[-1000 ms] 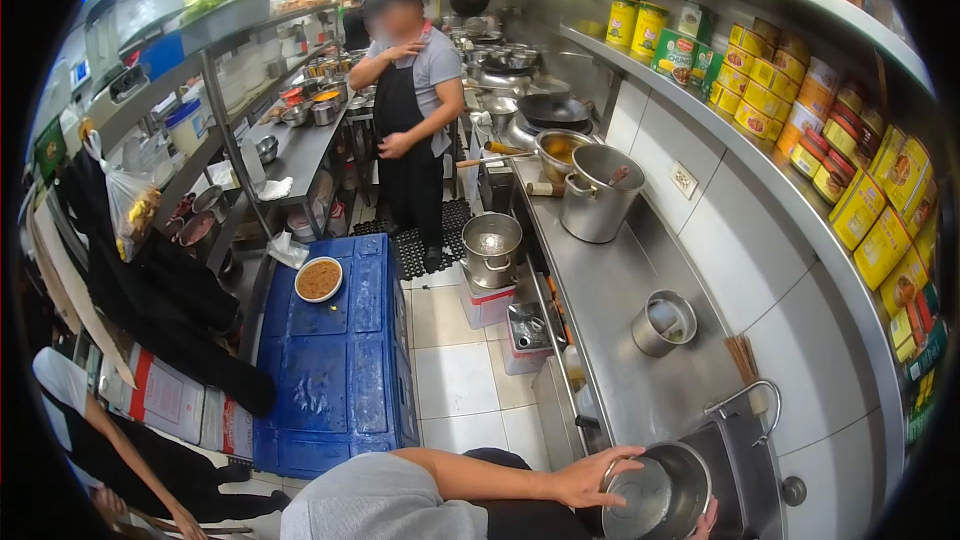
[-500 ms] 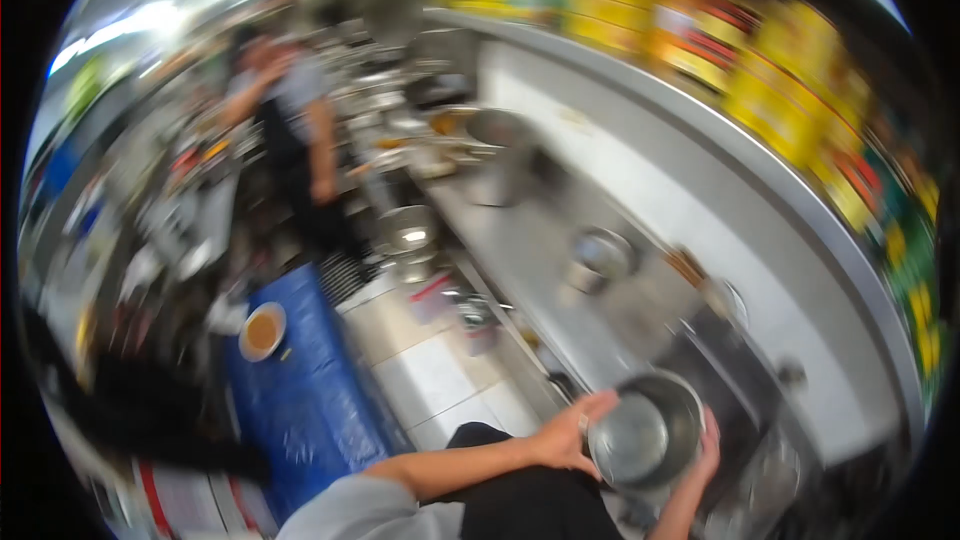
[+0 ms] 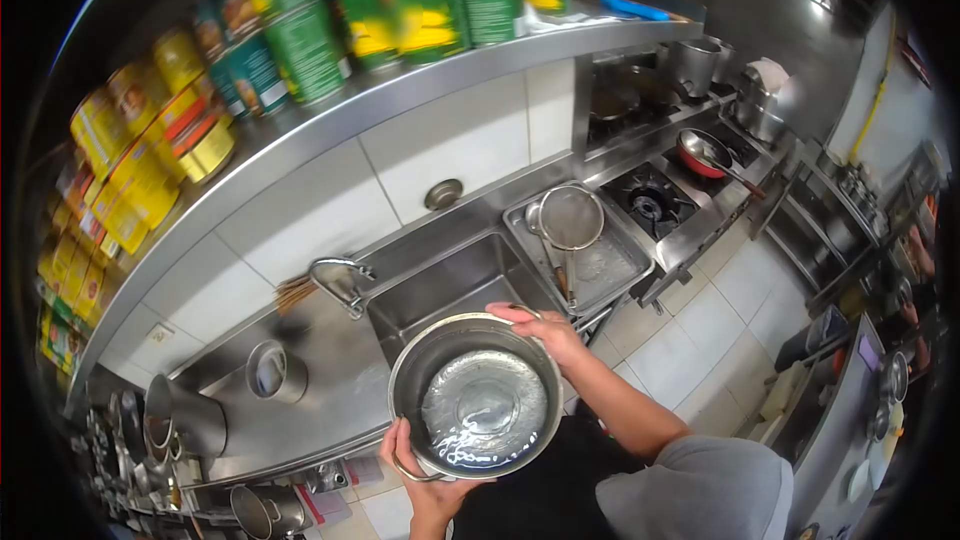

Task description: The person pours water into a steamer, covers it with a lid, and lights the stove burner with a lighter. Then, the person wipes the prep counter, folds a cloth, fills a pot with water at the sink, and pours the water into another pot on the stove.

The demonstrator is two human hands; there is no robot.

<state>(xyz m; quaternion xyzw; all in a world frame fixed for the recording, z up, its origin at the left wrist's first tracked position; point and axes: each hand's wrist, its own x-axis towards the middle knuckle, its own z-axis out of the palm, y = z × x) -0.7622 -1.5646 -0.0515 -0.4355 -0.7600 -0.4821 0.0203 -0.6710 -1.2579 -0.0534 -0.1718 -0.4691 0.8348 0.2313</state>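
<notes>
A round metal pot (image 3: 403,390) with clear liquid in its bottom is held up in front of my body, its mouth facing the camera. My left hand (image 3: 428,475) grips the loop handle at the pot's lower left. Round the other handle, at the upper right rim, are the fingers of my right hand (image 3: 545,332). Just behind the pot lies the sink basin (image 3: 450,285), with a curved faucet (image 3: 340,290) at its left corner.
A strainer (image 3: 571,217) and a ladle rest in a metal tray (image 3: 625,275) right of the sink. Beyond is a stove (image 3: 650,202) with a red pan (image 3: 704,153). Left of the sink stands a small pot (image 3: 276,372). A shelf of cans (image 3: 425,20) hangs overhead.
The view has swung right, from the blue container and the co-worker to the sink and stove. The pot has come in front of my body, still between both hands.
</notes>
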